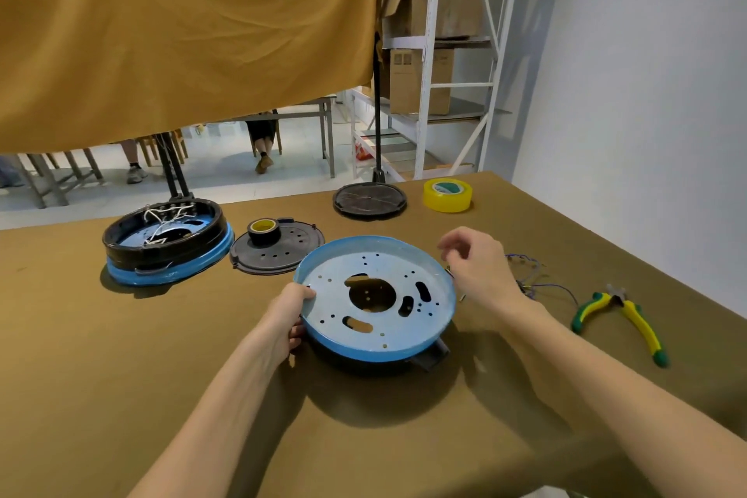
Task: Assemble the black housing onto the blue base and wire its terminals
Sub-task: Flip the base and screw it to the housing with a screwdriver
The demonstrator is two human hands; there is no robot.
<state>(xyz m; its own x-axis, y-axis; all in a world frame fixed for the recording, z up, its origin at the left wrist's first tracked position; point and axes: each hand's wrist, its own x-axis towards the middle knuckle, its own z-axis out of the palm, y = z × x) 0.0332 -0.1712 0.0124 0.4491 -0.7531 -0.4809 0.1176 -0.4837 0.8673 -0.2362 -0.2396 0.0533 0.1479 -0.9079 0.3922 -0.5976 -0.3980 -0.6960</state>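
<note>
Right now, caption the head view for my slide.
Left hand grips the blue base over a black housing; right hand hovers nearby.

On the table (121,356) there are two blue bases: one bare blue base (378,295) and one assembled blue base (169,269) fitted with a black housing (121,245). There are two loose black round covers (279,255) (370,200), two tape rolls, a clear yellowish one (447,195) and a small black-and-yellow one (264,231), one pair of pliers (622,315), one bundle of thin wires (533,275), and two hands (289,319) (479,267).
</note>
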